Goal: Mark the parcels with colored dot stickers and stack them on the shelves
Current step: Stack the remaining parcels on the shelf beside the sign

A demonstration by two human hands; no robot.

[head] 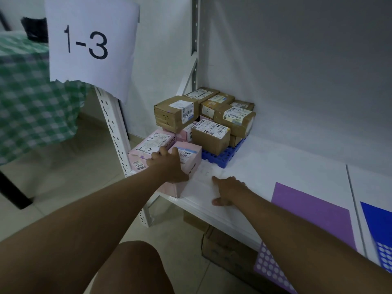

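My left hand lies flat on a pink parcel at the left front corner of the white shelf, fingers spread over its top. A second pink parcel sits just left of it. My right hand rests on the bare shelf to the right, fingers apart, holding nothing. Behind them, several brown cardboard parcels with white labels are stacked on a blue plastic pallet. A purple dot-sticker sheet and a blue one lie on the shelf at the right.
A paper sign reading 1-3 hangs on the perforated shelf upright. A cardboard box sits under the shelf. A table with a green checked cloth stands at the left. My knee shows at the bottom.
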